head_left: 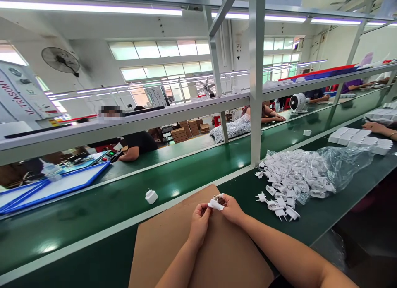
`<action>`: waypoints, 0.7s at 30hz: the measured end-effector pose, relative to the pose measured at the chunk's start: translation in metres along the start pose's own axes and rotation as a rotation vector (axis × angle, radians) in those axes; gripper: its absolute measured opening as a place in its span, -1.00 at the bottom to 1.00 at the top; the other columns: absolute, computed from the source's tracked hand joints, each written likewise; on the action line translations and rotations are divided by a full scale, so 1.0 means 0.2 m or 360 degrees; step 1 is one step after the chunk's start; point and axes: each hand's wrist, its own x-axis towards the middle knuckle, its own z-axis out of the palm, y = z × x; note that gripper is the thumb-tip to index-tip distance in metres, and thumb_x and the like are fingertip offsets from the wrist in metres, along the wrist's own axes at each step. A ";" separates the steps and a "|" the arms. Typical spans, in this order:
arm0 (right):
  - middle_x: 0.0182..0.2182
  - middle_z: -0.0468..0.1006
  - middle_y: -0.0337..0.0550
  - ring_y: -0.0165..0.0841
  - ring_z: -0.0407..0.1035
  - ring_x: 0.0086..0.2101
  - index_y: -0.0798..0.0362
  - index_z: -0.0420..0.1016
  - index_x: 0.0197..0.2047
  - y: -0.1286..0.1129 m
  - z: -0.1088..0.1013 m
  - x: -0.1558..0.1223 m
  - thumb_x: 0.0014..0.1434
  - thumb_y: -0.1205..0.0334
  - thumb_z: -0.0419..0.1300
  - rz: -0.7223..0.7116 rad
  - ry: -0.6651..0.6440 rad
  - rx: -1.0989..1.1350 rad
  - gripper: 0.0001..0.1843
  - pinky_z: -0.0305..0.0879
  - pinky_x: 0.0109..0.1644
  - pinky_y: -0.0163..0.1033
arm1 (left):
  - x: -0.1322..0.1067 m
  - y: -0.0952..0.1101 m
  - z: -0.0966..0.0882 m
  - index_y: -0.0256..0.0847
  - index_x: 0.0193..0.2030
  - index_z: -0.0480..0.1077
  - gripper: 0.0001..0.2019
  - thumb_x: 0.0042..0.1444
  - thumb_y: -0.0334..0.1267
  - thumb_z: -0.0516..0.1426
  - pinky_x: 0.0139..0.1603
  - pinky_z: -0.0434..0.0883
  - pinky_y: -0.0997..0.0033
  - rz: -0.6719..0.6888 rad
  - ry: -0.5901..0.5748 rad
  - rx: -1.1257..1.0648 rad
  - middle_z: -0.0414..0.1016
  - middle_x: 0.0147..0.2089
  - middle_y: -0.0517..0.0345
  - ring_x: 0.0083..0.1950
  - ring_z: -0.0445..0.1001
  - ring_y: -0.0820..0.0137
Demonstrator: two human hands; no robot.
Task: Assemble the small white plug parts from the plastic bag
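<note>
Over the brown cardboard sheet [173, 234], my two hands meet at a small white plug part [216, 204] with thin metal pins pointing up. My left hand [201, 219] is closed, pinching the part's left end between thumb and fingers. On its other end, the fingers of my right hand [232, 208] are also closed. Whether this is one piece or two fitted together I cannot tell. To the right, many similar white plug parts [291, 176] spill from a clear plastic bag [344, 166], several of them loose with their pins showing.
A white charger [151, 196] sits on the green conveyor belt [118, 197], with another white block [307, 133] farther along. A metal post [256, 81] rises before me. Rows of white housings [359, 139] stand at right, near a co-worker's hand [374, 128]. Blue-rimmed trays [93, 176] lie left.
</note>
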 end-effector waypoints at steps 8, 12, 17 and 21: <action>-0.30 0.65 -0.13 -0.30 0.50 -0.33 0.04 0.60 -0.23 0.00 -0.06 0.05 -0.10 0.12 0.44 0.0255 0.0262 0.0341 -0.67 0.42 -0.18 -0.23 | 0.00 0.00 0.01 -0.23 -0.27 0.46 -0.53 -0.06 0.15 0.36 -0.21 0.35 0.43 -0.0036 0.0012 0.0007 0.52 -0.32 0.13 -0.28 0.43 0.39; -0.27 0.65 -0.08 -0.30 0.53 -0.31 0.03 0.55 -0.19 0.05 -0.11 0.09 -0.01 0.15 0.35 0.0385 0.0379 0.0434 -0.72 0.46 -0.19 -0.23 | 0.00 0.00 0.00 -0.23 -0.26 0.47 -0.56 -0.06 0.12 0.37 -0.18 0.37 0.42 -0.0056 0.0008 0.0004 0.52 -0.31 0.13 -0.27 0.44 0.39; -0.23 0.66 -0.06 -0.30 0.54 -0.29 0.03 0.55 -0.16 0.05 -0.12 0.09 0.01 0.10 0.34 0.0380 0.0363 0.0402 -0.68 0.47 -0.17 -0.22 | 0.00 0.00 0.00 -0.23 -0.25 0.48 -0.56 -0.07 0.10 0.39 -0.19 0.37 0.42 -0.0062 -0.0008 -0.0001 0.52 -0.32 0.13 -0.27 0.44 0.40; -0.25 0.67 -0.09 -0.24 0.53 -0.26 0.04 0.60 -0.21 0.02 -0.07 0.06 -0.14 0.03 0.49 0.0276 0.0198 0.0253 -0.57 0.45 -0.09 -0.17 | 0.00 0.01 0.01 -0.23 -0.17 0.50 -0.53 -0.03 0.12 0.36 -0.16 0.39 0.40 -0.0049 -0.0035 -0.0026 0.54 -0.27 0.11 -0.25 0.45 0.38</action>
